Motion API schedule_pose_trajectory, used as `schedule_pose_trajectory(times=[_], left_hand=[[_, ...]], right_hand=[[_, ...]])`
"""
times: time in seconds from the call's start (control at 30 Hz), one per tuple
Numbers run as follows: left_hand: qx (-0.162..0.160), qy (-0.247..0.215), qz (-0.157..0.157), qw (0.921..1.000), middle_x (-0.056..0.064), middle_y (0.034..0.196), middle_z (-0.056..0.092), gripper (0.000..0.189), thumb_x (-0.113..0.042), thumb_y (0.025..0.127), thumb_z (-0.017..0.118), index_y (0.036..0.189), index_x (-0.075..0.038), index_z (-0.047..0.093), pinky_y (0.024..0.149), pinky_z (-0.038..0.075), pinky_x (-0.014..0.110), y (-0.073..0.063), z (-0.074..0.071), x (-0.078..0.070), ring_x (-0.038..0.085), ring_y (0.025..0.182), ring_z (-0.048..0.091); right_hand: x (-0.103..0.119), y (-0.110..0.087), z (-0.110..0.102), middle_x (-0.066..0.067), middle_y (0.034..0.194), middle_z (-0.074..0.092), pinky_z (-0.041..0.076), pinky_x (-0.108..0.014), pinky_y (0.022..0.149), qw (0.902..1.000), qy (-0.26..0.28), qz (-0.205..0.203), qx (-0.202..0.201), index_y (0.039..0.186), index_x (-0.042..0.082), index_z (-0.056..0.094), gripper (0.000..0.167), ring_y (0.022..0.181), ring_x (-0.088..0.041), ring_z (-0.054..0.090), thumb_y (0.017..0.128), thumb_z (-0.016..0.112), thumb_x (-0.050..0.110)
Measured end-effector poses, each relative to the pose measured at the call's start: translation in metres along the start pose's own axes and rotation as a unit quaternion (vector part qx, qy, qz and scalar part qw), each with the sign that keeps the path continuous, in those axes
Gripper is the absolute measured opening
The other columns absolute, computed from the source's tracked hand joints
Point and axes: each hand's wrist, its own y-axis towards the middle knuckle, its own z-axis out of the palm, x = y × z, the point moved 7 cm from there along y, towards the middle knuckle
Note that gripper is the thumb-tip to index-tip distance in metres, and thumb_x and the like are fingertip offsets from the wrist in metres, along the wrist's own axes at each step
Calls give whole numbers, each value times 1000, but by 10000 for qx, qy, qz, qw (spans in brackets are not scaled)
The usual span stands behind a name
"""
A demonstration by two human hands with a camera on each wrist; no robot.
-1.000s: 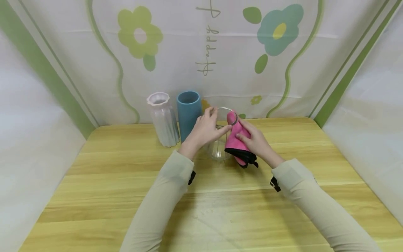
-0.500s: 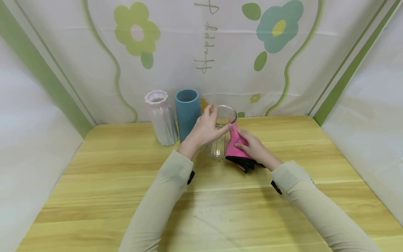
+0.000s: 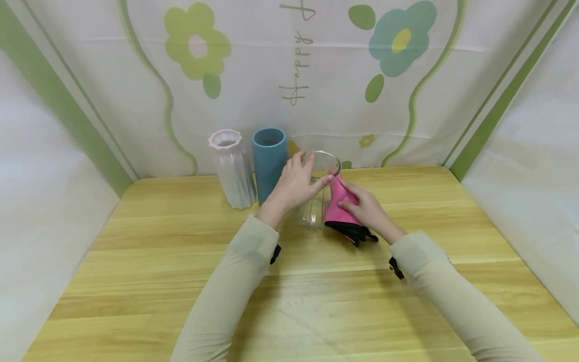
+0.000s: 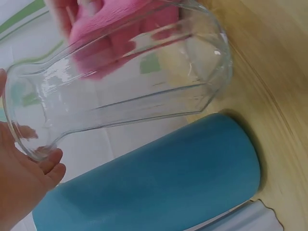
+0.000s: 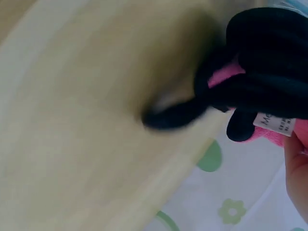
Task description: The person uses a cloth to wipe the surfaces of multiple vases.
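Observation:
A clear glass vase [image 3: 313,213] stands upright on the table, its ribbed body seen close in the left wrist view. My left hand [image 3: 294,187] grips the vase by its flared rim, fingers on the far left side and thumb at the near right. In my right hand [image 3: 367,207] is a pink cloth [image 3: 342,202] with black edging, pressed to the vase's right side. Through the glass in the left wrist view, the pink cloth [image 4: 103,53] shows against the outer wall. A black loop and a white label [image 5: 274,123] hang from the cloth in the right wrist view.
Left of the glass vase stands a tall blue vase [image 3: 270,161], close beside it. Farther left is a pale pinkish-white ribbed vase [image 3: 234,173] with a scalloped rim. A flower-printed curtain [image 3: 334,95] hangs behind the wooden table [image 3: 190,281].
My right hand has slid the cloth down along the vase's side from near the rim, then a little back up. My left hand stays at the rim with slight finger shifts.

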Motion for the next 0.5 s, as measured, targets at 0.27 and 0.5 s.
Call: schedule_pose_trajectory(times=[0.27,0.5], left_hand=[[286,-343,50,9990,18,160,8,80,-54,97,39,154,-6,8,119,19,52,0,-1,0,35,148,13],[348,-369,78,9987,16,161,4,83,-57,96,38,154,-7,6,119,19,53,2,4,1,35,148,10]], right_hand=[[16,4,-12,-26,148,38,36,-54,109,9991,292,-94,-304,145,-1,37,60,133,-43,41,92,62,10],[15,4,-9,-25,149,35,35,-55,109,9997,180,-144,-81,146,0,35,60,132,-44,41,92,60,9]])
